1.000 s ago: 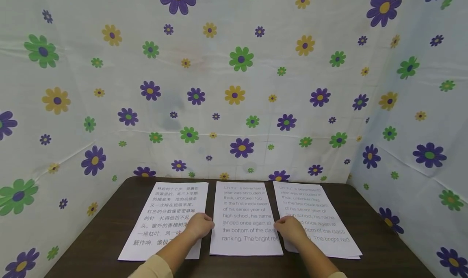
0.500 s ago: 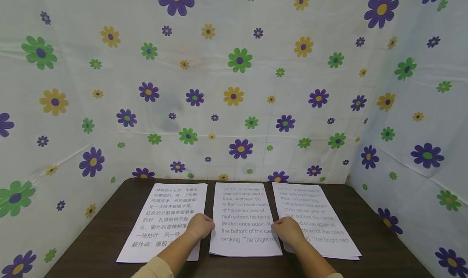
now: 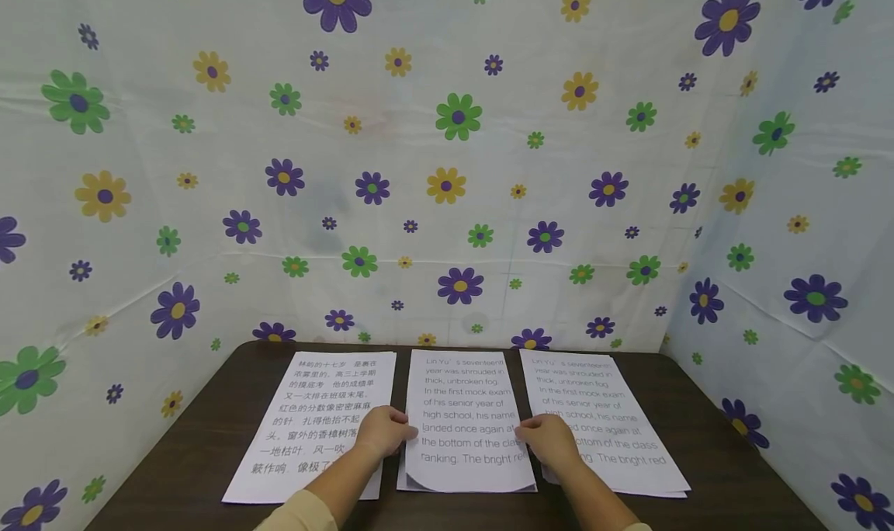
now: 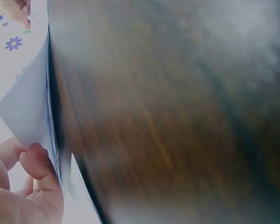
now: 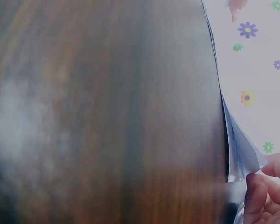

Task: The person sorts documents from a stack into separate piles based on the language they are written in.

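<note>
Left grip (image 3: pixel 380 433) and right grip (image 3: pixel 552 441) pinch middle sheet (image 3: pixel 462 418) at opposite sides, between them; I see long axis pointing ahead.

Middle top sheet (image 3: pixel 464 422) now partly up

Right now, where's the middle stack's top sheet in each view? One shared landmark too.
Head: top sheet at lower centre, between left hand and right hand.
Left wrist: top sheet at left, lifted, pinched by left hand.
Right wrist: top sheet at lower right, pinched by right hand.
Shared landmark: flowered backdrop.
</note>
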Motion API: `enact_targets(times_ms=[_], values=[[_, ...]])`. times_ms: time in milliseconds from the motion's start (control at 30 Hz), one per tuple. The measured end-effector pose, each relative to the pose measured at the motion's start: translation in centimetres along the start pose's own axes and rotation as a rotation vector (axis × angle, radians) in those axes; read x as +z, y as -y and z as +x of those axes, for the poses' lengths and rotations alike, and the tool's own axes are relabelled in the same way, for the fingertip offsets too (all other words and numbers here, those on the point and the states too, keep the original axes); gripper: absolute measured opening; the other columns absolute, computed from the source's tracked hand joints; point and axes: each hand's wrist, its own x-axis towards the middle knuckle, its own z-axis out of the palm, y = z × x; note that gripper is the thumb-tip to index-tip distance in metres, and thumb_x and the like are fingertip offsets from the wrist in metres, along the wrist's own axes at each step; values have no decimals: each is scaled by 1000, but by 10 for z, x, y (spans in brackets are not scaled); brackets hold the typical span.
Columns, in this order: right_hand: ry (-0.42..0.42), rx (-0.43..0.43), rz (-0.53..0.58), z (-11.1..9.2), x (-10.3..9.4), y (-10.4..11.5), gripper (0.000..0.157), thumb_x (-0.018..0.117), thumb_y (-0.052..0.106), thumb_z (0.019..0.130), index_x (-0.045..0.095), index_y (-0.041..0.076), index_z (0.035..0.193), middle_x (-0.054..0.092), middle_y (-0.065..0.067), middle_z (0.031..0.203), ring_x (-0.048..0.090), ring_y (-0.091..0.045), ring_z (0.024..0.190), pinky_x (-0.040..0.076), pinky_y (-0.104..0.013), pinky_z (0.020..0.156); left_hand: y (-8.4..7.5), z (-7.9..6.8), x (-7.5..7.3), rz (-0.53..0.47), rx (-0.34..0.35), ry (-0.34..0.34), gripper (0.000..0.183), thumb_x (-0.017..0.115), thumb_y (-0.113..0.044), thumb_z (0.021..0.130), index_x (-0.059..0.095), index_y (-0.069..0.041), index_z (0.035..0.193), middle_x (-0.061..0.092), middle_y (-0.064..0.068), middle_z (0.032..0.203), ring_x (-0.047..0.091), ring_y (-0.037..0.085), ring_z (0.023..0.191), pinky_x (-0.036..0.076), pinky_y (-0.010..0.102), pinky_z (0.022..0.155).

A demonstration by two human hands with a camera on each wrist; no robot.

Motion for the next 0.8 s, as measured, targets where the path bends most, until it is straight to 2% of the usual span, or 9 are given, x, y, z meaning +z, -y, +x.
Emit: enact_targets(times_ms=[133,233,367,567,800], values=[[-5,18,49,2,2,-4,28,63,22,72,63,1,90,60,-4,70,54,-13,57,44,-24,48,3,1,1,-18,-22,4,22,67,-16,68,61,0,82,58,6,70,53,11,50,46,20,46],[-13,21,54,2,3,-5,26,65,23,71,63,1,83,58,-4,62,52,-13,51,43,-23,45,3,1,2,-19,-43,1,17,65,-16,68,62,-1,74,58,5,64,53,10,46,45,19,44],[-17,17,42,2,2,-6,21,66,24,71,62,3,73,55,-4,53,50,-13,46,41,-23,42,4,0,2,-24,-54,0,17,63,-16,70,61,0,72,58,6,62,54,11,47,46,19,44],[1,31,36,2,3,-5,18,63,22,72,61,3,72,54,-3,53,48,-12,44,39,-22,42,6,-2,1,-21,-43,-12,16,60,-16,72,61,1,72,57,6,62,54,12,47,46,20,44],[26,40,18,3,4,-1,19,58,20,76,62,2,77,55,-3,56,50,-12,47,41,-22,44,8,-2,-2,-8,-21,-10,16,58,-16,72,61,-1,68,54,3,53,51,10,44,43,18,42]])
